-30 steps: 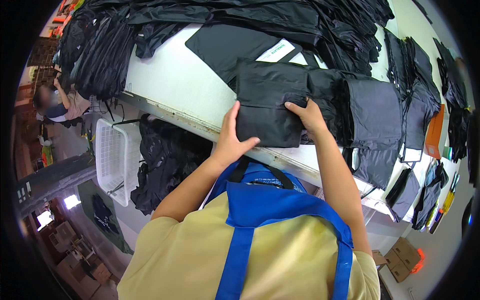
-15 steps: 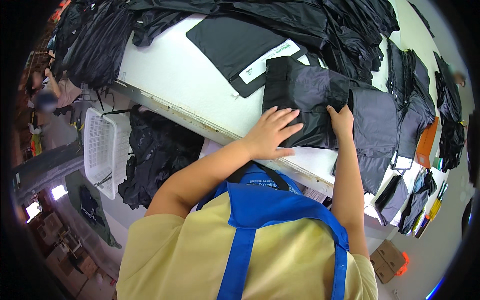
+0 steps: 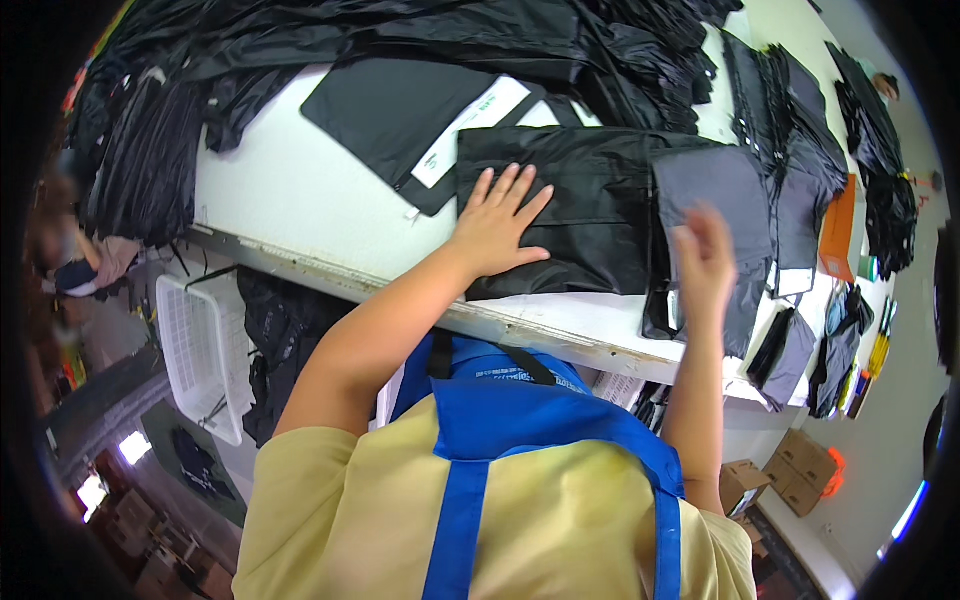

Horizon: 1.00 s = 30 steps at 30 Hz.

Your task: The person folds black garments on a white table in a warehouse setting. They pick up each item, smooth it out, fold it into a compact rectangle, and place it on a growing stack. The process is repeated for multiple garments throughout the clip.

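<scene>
A folded black garment [image 3: 590,205] lies on the white worktable in front of me. My left hand [image 3: 500,225] rests flat on its left part, fingers spread, holding nothing. Over the dark grey folded cloth [image 3: 722,185] at the garment's right side hovers my right hand [image 3: 708,262]. Motion smears its fingers, and whether they touch the cloth I cannot tell. Beyond my left hand a flat black pouch [image 3: 385,115] lies partly under the garment, with a white printed card [image 3: 470,130] on it.
Heaps of black garments [image 3: 450,35] line the table's far side. At the right are more dark garments [image 3: 805,150], an orange box [image 3: 838,230] and yellow pens [image 3: 878,340]. A white plastic basket [image 3: 195,350] stands below at left. Cartons [image 3: 800,465] sit at lower right.
The garment's surface now lies smoother and wider, its crumpled middle spread out. My left hand has moved farther onto it. My right hand has let go of the cloth and lifted off the garment's middle.
</scene>
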Motion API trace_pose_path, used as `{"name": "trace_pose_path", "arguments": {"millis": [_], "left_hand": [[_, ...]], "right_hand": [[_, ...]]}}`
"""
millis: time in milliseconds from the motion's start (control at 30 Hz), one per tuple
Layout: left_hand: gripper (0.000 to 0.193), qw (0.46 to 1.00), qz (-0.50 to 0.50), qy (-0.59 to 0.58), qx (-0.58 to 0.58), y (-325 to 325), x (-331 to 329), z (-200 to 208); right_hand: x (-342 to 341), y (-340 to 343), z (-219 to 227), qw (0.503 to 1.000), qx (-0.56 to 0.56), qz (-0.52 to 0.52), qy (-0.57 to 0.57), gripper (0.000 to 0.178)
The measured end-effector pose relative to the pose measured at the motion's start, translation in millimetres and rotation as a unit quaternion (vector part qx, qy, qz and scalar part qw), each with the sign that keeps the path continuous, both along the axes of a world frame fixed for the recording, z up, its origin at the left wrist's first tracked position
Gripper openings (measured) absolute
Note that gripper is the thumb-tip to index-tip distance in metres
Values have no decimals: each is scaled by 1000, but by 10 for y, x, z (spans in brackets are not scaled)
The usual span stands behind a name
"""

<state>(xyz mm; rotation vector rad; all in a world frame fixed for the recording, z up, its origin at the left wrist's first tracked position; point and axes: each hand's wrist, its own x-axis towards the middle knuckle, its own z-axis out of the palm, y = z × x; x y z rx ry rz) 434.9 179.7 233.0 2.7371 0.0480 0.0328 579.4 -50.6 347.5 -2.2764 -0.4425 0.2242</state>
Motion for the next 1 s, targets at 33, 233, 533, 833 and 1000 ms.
{"name": "trace_pose_path", "arguments": {"millis": [33, 233, 533, 833, 1000], "left_hand": [[84, 1000, -1, 1, -2, -1, -7, 6], [64, 980, -108, -81, -149, -601, 395, 534], [64, 897, 73, 181, -397, -1375, 1155, 433], [63, 817, 141, 297, -473, -1479, 1334, 670], [66, 723, 197, 241, -617, -1664, 1318, 385]], "right_hand": [[238, -306, -33, 994, 45, -73, -63, 62], [1713, -1657, -605, 943, -193, -268, -38, 90], [2142, -1965, -511, 935, -148, -179, 267, 74], [2321, -1764, -568, 961, -255, -88, 59, 80], [2336, -1692, -265, 941, -226, -105, 231, 73]]}}
